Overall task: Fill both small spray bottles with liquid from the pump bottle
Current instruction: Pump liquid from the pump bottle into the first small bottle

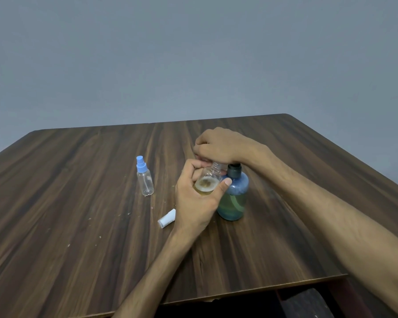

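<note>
Left hand [194,198] around spray bottle [208,180]

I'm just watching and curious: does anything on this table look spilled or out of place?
No spill shows. A small white cap lies on its side on the table near the left hand, and pale crumbs are scattered nearby.

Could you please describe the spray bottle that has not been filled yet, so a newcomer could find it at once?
On the wooden table, look left of the blue pump bottle and the two hands. The empty spray bottle stands upright there alone. Unlike the bottle in the left hand, it is clear, untouched and wears its blue spray top.
</note>
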Action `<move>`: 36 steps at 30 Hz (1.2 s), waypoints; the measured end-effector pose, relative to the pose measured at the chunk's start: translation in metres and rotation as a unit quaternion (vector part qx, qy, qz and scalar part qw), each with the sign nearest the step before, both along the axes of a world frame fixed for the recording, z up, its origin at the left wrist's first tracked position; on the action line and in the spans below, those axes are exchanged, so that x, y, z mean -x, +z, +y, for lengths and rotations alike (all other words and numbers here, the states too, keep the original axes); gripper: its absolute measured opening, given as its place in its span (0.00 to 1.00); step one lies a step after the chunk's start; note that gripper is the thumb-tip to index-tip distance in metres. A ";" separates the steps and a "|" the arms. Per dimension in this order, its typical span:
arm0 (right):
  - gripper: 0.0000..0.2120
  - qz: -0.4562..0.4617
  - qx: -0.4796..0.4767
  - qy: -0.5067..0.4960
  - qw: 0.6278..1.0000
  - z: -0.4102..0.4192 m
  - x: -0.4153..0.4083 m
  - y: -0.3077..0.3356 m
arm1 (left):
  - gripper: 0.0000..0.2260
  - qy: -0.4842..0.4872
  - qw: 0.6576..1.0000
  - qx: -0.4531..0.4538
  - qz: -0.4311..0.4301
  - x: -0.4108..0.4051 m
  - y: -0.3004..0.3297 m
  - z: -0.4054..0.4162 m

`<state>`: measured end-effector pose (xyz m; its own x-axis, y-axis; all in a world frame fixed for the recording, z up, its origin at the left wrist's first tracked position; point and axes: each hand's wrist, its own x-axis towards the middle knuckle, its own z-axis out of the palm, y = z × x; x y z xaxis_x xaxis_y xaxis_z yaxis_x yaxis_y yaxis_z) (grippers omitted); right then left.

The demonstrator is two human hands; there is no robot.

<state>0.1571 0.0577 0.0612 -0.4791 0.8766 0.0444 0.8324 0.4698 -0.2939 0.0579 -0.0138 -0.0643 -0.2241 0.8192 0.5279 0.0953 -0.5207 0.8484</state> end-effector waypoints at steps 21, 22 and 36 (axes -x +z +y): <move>0.17 0.002 -0.001 0.010 1.000 0.000 -0.001 0.003 | 0.19 -0.003 1.000 0.004 -0.008 0.000 -0.001 0.000; 0.17 0.011 -0.004 0.009 1.000 0.000 -0.002 0.004 | 0.19 -0.002 1.000 0.002 -0.007 0.000 -0.001 0.000; 0.18 0.000 0.009 -0.001 1.000 0.001 0.002 -0.002 | 0.19 -0.005 1.000 0.000 -0.010 0.001 0.001 -0.002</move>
<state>0.1554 0.0585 0.0592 -0.4780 0.8779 0.0280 0.8332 0.4633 -0.3020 0.0571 -0.0157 -0.0636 -0.2269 0.8214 0.5233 0.0741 -0.5212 0.8502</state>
